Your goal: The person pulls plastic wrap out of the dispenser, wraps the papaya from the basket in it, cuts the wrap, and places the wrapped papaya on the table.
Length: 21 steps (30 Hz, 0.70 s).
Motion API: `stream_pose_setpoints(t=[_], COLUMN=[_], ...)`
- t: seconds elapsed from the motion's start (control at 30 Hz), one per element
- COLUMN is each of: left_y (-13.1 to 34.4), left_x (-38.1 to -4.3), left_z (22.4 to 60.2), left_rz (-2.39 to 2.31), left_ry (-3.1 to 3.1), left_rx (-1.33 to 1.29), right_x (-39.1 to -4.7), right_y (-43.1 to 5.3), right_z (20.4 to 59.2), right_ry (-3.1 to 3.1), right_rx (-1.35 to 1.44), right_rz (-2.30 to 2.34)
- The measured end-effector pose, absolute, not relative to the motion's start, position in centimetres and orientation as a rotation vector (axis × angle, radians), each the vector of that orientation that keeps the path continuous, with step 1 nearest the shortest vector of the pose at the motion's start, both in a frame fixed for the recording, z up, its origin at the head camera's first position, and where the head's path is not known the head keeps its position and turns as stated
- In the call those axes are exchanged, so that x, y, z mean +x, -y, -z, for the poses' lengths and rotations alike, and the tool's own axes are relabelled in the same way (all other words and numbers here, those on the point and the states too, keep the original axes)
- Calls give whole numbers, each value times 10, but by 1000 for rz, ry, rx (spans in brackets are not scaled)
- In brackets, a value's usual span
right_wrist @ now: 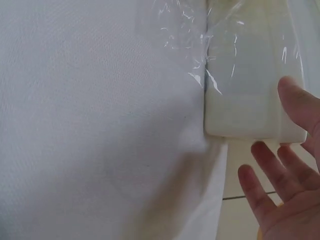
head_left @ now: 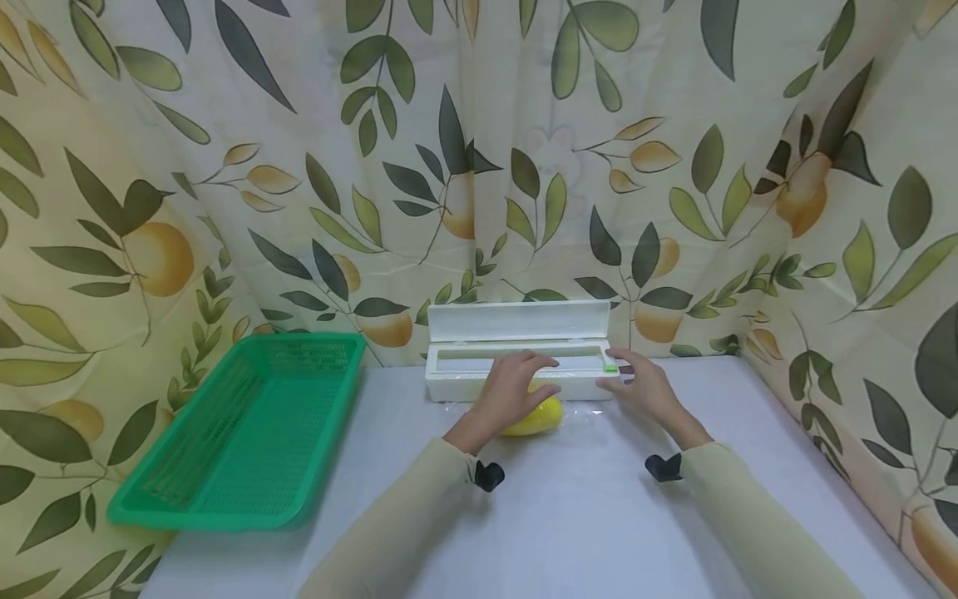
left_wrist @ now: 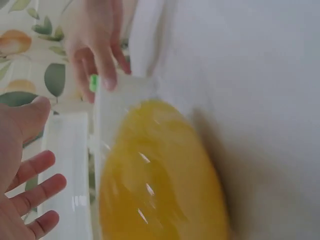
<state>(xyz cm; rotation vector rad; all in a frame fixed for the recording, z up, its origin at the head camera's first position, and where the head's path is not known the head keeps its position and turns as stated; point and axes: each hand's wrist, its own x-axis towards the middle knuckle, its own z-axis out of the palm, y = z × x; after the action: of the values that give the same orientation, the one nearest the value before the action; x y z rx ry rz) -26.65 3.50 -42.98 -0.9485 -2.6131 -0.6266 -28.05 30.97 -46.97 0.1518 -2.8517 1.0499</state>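
Observation:
A white cling film dispenser (head_left: 516,387) lies at the back of the table, its lid (head_left: 516,323) raised. Clear cling film (head_left: 584,413) stretches from its front and covers a yellow fruit (left_wrist: 160,180), whose kind I cannot tell. Above the fruit, my left hand (head_left: 511,389) has its fingers apart and extended; the left wrist view shows nothing in them. My right hand (head_left: 649,391) grips the dispenser's right end, thumb (right_wrist: 295,102) against its side and the other fingers about the end. A small green slider (head_left: 610,368) sits beside these fingertips.
A green plastic basket (head_left: 310,499) stands on the left of the table. White cloth (head_left: 569,516) covers the tabletop. Behind the dispenser hangs a curtain (head_left: 516,208) printed with leaves and fruit, which also runs along both sides.

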Motion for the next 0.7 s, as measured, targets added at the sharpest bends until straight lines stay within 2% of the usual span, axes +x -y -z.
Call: stream_pose_setpoints(t=[0.3, 0.7], left_y=[-83, -128], left_x=[-291, -300], left_z=[428, 438], left_rz=[883, 688], left_ry=[2590, 2679], left_rx=[-1033, -976], right_x=[-280, -277], right_y=[-314, -313], right_z=[479, 481], right_ry=[2746, 2672], right_rx=[134, 153], right_rz=[-1189, -1214])
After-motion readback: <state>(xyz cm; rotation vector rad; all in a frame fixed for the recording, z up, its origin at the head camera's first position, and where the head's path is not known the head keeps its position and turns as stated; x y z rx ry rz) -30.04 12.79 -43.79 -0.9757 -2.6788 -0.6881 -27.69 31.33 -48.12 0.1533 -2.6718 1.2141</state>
